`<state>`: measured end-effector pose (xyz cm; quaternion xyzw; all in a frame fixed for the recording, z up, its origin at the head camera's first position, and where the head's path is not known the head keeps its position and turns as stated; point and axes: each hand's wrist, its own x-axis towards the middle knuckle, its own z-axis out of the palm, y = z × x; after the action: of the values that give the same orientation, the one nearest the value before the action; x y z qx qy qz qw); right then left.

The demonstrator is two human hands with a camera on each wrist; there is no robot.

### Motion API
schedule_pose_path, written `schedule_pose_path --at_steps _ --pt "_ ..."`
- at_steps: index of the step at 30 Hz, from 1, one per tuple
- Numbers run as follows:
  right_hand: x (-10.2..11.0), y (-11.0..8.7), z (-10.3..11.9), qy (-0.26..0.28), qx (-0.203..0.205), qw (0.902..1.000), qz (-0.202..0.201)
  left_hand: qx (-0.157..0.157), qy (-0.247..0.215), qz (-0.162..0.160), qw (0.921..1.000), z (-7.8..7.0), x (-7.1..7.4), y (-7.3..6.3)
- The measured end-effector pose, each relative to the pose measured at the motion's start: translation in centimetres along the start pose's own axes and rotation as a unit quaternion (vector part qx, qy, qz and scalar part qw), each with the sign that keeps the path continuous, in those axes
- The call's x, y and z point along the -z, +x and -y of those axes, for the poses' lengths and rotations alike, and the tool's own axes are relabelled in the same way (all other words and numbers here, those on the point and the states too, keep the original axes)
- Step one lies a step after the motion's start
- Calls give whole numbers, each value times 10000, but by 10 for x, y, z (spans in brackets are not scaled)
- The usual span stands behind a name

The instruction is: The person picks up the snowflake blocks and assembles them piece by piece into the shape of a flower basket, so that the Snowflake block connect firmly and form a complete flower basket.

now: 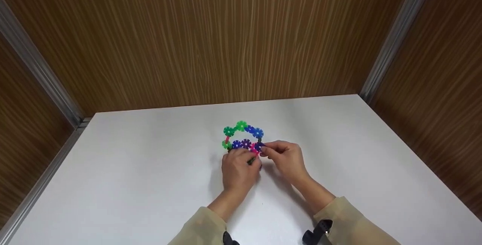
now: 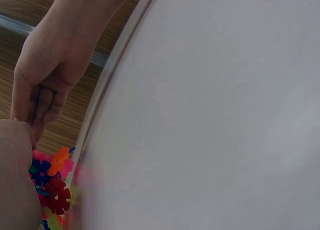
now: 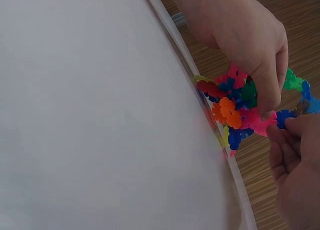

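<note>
A toy built of interlocking plastic snowflake discs stands before me in the head view. It has a ring with a light green disc at its top, and blue, green and pink discs around it. My left hand grips the lower body of the toy and hides much of it. At the ring's lower right, my right hand pinches a dark blue disc between thumb and finger. In the right wrist view, left fingertips touch a pink disc beside it. Orange discs and a red disc show on the body.
The white table spreads around both hands. Behind it rises a wood-grain panel, with side panels and metal corner strips. Both forearms wear beige sleeves, and black straps show at the wrists.
</note>
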<state>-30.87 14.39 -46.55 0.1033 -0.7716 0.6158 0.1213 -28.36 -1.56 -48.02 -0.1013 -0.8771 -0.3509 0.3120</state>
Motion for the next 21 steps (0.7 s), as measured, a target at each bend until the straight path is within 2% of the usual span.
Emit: schedule_pose_path --at_steps 8,15,21 --pt "1 0 0 309 83 9995 -21 56 6 95 9999 -3 0 0" --pt "2 -1 1 114 19 9999 2 166 76 150 9997 -5 1 1" --pt "-1 -1 3 87 -3 10000 -19 131 69 103 9998 -4 1 3"
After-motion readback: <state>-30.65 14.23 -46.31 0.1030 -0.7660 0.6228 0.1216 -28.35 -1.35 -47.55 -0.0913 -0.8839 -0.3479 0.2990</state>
